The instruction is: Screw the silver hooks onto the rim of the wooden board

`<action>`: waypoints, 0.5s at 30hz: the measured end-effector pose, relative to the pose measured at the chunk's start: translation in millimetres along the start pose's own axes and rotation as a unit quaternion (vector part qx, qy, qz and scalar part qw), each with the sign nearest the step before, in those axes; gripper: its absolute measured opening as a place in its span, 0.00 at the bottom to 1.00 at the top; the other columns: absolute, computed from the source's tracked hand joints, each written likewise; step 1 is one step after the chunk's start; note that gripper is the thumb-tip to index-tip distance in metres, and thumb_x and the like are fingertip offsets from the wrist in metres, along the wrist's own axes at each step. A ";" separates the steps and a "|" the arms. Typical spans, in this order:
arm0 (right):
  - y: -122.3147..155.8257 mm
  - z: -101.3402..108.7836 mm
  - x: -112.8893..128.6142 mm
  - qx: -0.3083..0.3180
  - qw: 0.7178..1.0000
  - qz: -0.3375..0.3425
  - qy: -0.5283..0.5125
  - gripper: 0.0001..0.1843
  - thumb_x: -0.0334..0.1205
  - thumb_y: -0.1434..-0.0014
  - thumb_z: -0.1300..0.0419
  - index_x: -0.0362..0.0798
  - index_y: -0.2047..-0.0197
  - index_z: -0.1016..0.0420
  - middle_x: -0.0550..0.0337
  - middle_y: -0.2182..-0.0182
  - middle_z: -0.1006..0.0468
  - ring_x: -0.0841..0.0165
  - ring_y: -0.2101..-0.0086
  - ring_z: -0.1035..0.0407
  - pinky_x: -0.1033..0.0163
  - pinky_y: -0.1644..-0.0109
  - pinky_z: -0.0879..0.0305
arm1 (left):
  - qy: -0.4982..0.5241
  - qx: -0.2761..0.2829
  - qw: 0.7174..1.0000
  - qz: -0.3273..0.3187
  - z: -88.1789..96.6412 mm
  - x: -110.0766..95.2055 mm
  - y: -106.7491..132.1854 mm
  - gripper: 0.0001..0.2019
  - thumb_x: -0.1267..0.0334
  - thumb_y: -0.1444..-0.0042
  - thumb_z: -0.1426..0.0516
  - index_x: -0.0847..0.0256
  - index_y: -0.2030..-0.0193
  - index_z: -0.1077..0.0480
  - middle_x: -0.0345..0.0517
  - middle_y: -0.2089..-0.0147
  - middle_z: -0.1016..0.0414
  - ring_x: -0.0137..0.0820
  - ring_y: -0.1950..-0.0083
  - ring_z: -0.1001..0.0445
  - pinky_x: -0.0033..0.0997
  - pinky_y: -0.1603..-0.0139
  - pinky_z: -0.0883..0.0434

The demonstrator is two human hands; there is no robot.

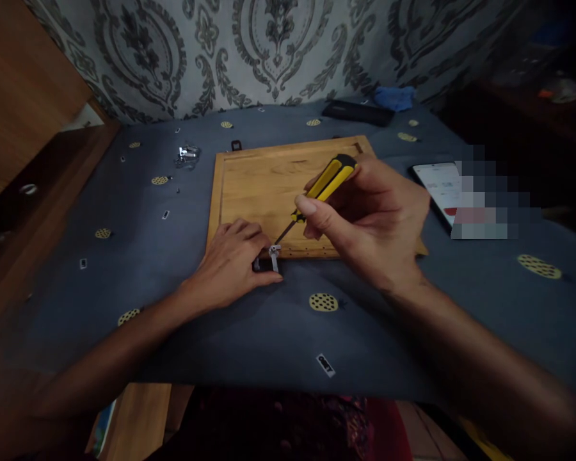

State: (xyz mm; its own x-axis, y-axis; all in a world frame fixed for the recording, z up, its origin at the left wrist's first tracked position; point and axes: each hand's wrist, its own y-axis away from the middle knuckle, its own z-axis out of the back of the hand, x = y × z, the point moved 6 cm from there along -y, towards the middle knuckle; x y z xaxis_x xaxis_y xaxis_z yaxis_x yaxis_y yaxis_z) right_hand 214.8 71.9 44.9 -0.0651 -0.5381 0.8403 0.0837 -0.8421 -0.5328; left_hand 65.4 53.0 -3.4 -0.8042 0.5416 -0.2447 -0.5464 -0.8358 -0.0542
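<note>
My right hand [379,218] grips a yellow and black screwdriver [330,180]. Its thin shaft slants down to the left, with the tip at a small silver metal fitting [274,251]. At the near edge of a flat wooden board [264,192], my left hand [233,259] pinches this fitting, thumb below and fingers above. A dark piece beside the fitting is partly hidden by the thumb and fingers. Whether the tip sits in a screw is too small to tell. Several small dark holes run along the board's near edge, right of the fitting.
Loose silver metal parts [187,153] lie left of the board. A small black bracket [236,146] sits at its far edge. Behind are a black case [358,113] and a blue cloth [394,97]. A phone [436,189] lies to the right, partly pixelated.
</note>
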 end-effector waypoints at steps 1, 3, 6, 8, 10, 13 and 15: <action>-0.2 -0.4 -1.0 0.005 1.000 -0.004 0.003 0.19 0.52 0.50 0.27 0.52 0.72 0.31 0.64 0.74 0.28 0.73 0.78 0.35 0.62 0.76 0.36 | 0.000 0.001 1.000 0.001 0.2 0.0 0.0 0.20 0.47 0.46 0.33 0.61 0.56 0.26 0.48 0.55 0.25 0.45 0.48 0.30 0.45 0.48 0.34; 0.2 -1.7 -3.3 0.013 1.000 -0.010 0.008 0.18 0.52 0.49 0.27 0.52 0.72 0.31 0.65 0.74 0.29 0.73 0.78 0.35 0.62 0.77 0.37 | -0.001 0.001 1.000 0.002 0.5 0.1 0.1 0.20 0.47 0.46 0.33 0.61 0.57 0.25 0.48 0.55 0.25 0.44 0.48 0.30 0.45 0.48 0.34; 1.6 -4.0 -5.2 0.021 1.000 -0.008 0.012 0.18 0.51 0.48 0.27 0.52 0.72 0.31 0.65 0.74 0.30 0.73 0.77 0.35 0.62 0.77 0.37 | 0.000 -0.003 1.000 0.002 0.1 0.5 0.7 0.19 0.47 0.46 0.33 0.60 0.58 0.26 0.47 0.55 0.25 0.44 0.48 0.30 0.44 0.48 0.34; 2.2 -4.8 -6.3 0.022 1.000 -0.006 0.013 0.18 0.50 0.48 0.27 0.52 0.72 0.31 0.66 0.75 0.31 0.73 0.77 0.35 0.63 0.77 0.38 | 0.002 -0.006 1.000 0.001 -0.4 0.6 1.3 0.19 0.47 0.46 0.33 0.60 0.57 0.26 0.48 0.55 0.25 0.44 0.48 0.30 0.44 0.48 0.34; 2.4 -5.5 -8.2 0.026 1.000 -0.011 0.010 0.18 0.50 0.48 0.27 0.52 0.72 0.31 0.66 0.74 0.31 0.73 0.77 0.35 0.63 0.77 0.37 | 0.004 -0.010 1.000 -0.001 -0.8 0.6 1.7 0.19 0.47 0.46 0.33 0.61 0.57 0.26 0.48 0.53 0.25 0.45 0.47 0.31 0.44 0.48 0.34; 2.2 -7.5 -11.0 0.041 0.999 -0.019 -0.005 0.18 0.50 0.49 0.27 0.52 0.71 0.30 0.65 0.73 0.29 0.72 0.76 0.34 0.63 0.76 0.35 | 0.006 -0.010 1.000 -0.003 -1.1 0.6 1.8 0.19 0.47 0.45 0.34 0.61 0.57 0.26 0.49 0.51 0.25 0.45 0.47 0.31 0.45 0.47 0.34; 1.4 -8.3 -11.5 0.052 0.998 -0.018 -0.016 0.18 0.51 0.50 0.26 0.51 0.71 0.30 0.65 0.72 0.29 0.73 0.77 0.35 0.63 0.75 0.34 | 0.008 -0.007 1.000 0.000 -1.4 0.9 1.5 0.19 0.47 0.44 0.34 0.61 0.57 0.26 0.49 0.50 0.25 0.44 0.47 0.31 0.46 0.46 0.34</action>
State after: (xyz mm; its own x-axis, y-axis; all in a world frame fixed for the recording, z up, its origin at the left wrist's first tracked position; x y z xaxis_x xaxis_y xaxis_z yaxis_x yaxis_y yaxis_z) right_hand 207.4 76.7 33.7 -0.0383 -0.5042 0.8627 0.1853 -0.8520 -0.4897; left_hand 64.2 52.1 -5.0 -0.8000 0.5411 -0.2592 -0.5436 -0.8365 -0.0685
